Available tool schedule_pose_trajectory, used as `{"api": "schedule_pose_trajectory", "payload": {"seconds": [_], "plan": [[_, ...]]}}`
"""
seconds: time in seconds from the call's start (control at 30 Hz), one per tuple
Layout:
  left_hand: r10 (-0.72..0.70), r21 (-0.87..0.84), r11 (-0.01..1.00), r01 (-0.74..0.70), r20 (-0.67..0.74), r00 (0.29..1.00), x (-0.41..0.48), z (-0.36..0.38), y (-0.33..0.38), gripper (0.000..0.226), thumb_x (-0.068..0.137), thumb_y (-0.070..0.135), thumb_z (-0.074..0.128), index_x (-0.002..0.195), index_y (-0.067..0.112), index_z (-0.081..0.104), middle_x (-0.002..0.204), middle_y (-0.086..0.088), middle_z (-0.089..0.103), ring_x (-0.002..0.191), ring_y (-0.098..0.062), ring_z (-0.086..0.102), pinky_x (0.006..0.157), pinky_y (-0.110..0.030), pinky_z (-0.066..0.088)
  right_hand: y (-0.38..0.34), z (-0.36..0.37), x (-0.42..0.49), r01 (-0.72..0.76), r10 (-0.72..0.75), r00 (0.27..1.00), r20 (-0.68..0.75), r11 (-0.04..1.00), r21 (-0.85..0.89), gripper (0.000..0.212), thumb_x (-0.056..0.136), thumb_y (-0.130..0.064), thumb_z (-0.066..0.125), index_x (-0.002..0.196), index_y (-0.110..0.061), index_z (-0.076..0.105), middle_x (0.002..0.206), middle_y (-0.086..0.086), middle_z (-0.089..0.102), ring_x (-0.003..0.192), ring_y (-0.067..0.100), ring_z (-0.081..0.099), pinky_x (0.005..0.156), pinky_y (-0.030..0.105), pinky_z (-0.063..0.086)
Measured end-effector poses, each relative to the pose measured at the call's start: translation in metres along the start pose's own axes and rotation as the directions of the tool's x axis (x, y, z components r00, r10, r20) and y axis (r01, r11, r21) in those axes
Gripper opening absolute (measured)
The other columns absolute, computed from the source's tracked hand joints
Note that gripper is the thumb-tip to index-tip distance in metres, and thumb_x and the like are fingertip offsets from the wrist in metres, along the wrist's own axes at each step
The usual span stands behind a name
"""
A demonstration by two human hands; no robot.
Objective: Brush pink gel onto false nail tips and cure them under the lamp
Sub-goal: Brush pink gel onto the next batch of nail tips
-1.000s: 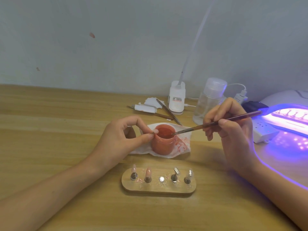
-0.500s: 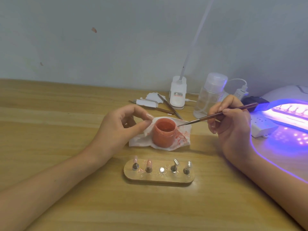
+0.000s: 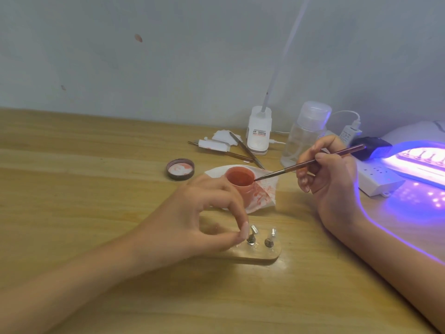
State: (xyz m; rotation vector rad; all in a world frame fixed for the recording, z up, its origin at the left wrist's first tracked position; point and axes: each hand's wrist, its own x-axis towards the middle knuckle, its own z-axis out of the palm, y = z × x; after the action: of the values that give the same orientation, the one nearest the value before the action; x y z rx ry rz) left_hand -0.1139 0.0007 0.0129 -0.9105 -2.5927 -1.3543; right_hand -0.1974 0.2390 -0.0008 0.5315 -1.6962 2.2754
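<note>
Left hand (image 3: 204,213) is at 6 o'clock from the gel jar (image 3: 240,179), thumb and forefinger pressed together, pinching a pale pink nail tip (image 3: 244,230) just above the wooden holder (image 3: 265,255). The hand covers the holder's left part. Two clear tips on metal pegs (image 3: 251,235) (image 3: 271,237) stand on its right end, just beside the pinched tip. Right hand (image 3: 332,179) is at 3 o'clock from the jar, fingers curled round the brush (image 3: 310,162) in a pen grip. The bristle end is at the jar's rim on the 3 o'clock side; can't tell if it is in the gel. The jar is open and full of pink gel, sitting on a pink-stained tissue (image 3: 265,189). Its lid (image 3: 180,169) lies upturned at 9 o'clock. UV lamp (image 3: 414,162) is far out at 3 o'clock, lit purple, with a rack of tips inside. A white power strip (image 3: 378,182) sits in front of it. At 12–1 o'clock are spare tools (image 3: 243,150), a white clip base (image 3: 258,133) and a clear bottle (image 3: 305,133). All of it is on the wooden table (image 3: 72,177).
</note>
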Motion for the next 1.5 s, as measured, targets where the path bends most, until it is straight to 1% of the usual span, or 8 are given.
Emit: {"api": "schedule_pose_trajectory", "payload": {"seconds": [0.17, 0.5, 0.7, 0.87, 0.97, 1.2, 1.3, 1.5], "plan": [[-0.113, 0.108, 0.988, 0.113, -0.010, 0.994, -0.005, 0.009, -0.004, 0.014, 0.078, 0.036, 0.079, 0.073, 0.039, 0.067, 0.095, 0.020, 0.065, 0.105, -0.011, 0.053, 0.086, -0.029, 0.039, 0.000, 0.000, 0.000, -0.007, 0.007, 1.000, 0.011, 1.000, -0.007, 0.011, 0.083, -0.009, 0.041, 0.083, -0.017, 0.049, 0.062, -0.002, 0.057, 0.051, 0.011, 0.052, 0.042, 0.018, 0.038], [-0.174, -0.057, 0.983, 0.174, 0.004, 0.985, -0.006, 0.009, -0.008, 0.024, 0.076, 0.008, 0.080, 0.071, 0.029, 0.069, 0.084, 0.011, 0.068, 0.080, -0.019, 0.060, 0.070, -0.013, 0.041, -0.001, -0.001, -0.001, -0.027, 0.027, 1.000, -0.003, 1.000, -0.011, 0.010, 0.084, -0.010, 0.043, 0.081, -0.017, 0.048, 0.061, -0.003, 0.056, 0.050, 0.010, 0.052, 0.040, 0.018, 0.037], [-0.181, -0.040, 0.983, 0.180, -0.030, 0.983, -0.006, 0.012, -0.009, 0.009, 0.073, 0.027, 0.075, 0.075, 0.032, 0.068, 0.084, 0.009, 0.066, 0.077, -0.016, 0.059, 0.068, -0.013, 0.039, -0.001, -0.001, -0.001, -0.038, 0.038, 0.999, -0.013, 0.999, -0.013, 0.011, 0.084, -0.011, 0.043, 0.080, -0.018, 0.050, 0.060, -0.002, 0.055, 0.050, 0.011, 0.052, 0.041, 0.018, 0.037], [-0.221, 0.091, 0.973, 0.214, 0.084, 0.972, -0.005, 0.006, -0.010, 0.049, 0.066, 0.042, 0.086, 0.107, 0.044, 0.060, 0.103, 0.026, 0.063, 0.088, -0.004, 0.058, 0.067, -0.009, 0.039, 0.000, -0.001, 0.000, -0.046, 0.046, 0.999, -0.022, 0.999, 0.002, 0.011, 0.085, -0.011, 0.044, 0.079, -0.018, 0.050, 0.060, -0.003, 0.056, 0.050, 0.010, 0.053, 0.041, 0.018, 0.036], [-0.175, 0.303, 0.945, 0.126, 0.141, 0.974, -0.004, 0.003, -0.009, 0.047, 0.064, 0.053, 0.081, 0.106, 0.044, 0.061, 0.108, 0.031, 0.052, 0.095, 0.006, 0.050, 0.073, -0.008, 0.035, 0.000, -0.002, 0.001, -0.059, 0.060, 0.997, -0.038, 0.998, 0.013, 0.012, 0.084, -0.012, 0.045, 0.078, -0.019, 0.051, 0.061, -0.003, 0.057, 0.049, 0.010, 0.053, 0.042, 0.016, 0.036], [-0.261, 0.332, 0.926, 0.179, 0.221, 0.940, -0.003, -0.010, -0.007, 0.057, 0.059, 0.066, 0.071, 0.110, 0.053, 0.048, 0.110, 0.030, 0.050, 0.094, -0.002, 0.054, 0.074, -0.022, 0.047, 0.002, -0.003, 0.003, -0.068, 0.070, 0.995, -0.067, 0.997, 0.037, 0.016, 0.083, -0.012, 0.046, 0.074, -0.022, 0.055, 0.062, -0.002, 0.057, 0.050, 0.011, 0.053, 0.041, 0.016, 0.036], [-0.195, 0.347, 0.928, 0.134, 0.147, 0.970, -0.004, -0.001, -0.003, 0.050, 0.062, 0.076, 0.052, 0.104, 0.049, 0.052, 0.107, 0.033, 0.051, 0.094, 0.004, 0.053, 0.070, -0.019, 0.037, 0.002, -0.002, 0.004, -0.062, 0.066, 0.995, -0.075, 0.997, 0.051, 0.012, 0.083, -0.013, 0.044, 0.078, -0.020, 0.053, 0.061, -0.002, 0.057, 0.050, 0.010, 0.054, 0.041, 0.017, 0.036], [-0.098, 0.353, 0.933, 0.067, 0.071, 0.993, -0.003, 0.010, 0.003, 0.019, 0.077, 0.058, 0.049, 0.088, 0.043, 0.055, 0.098, 0.024, 0.056, 0.088, 0.003, 0.056, 0.074, -0.024, 0.033, -0.003, 0.003, 0.002, -0.033, 0.033, 0.999, -0.010, 0.999, -0.027, 0.012, 0.092, -0.018, 0.048, 0.080, -0.020, 0.048, 0.060, 0.002, 0.060, 0.052, 0.014, 0.056, 0.043, 0.021, 0.041]]}}
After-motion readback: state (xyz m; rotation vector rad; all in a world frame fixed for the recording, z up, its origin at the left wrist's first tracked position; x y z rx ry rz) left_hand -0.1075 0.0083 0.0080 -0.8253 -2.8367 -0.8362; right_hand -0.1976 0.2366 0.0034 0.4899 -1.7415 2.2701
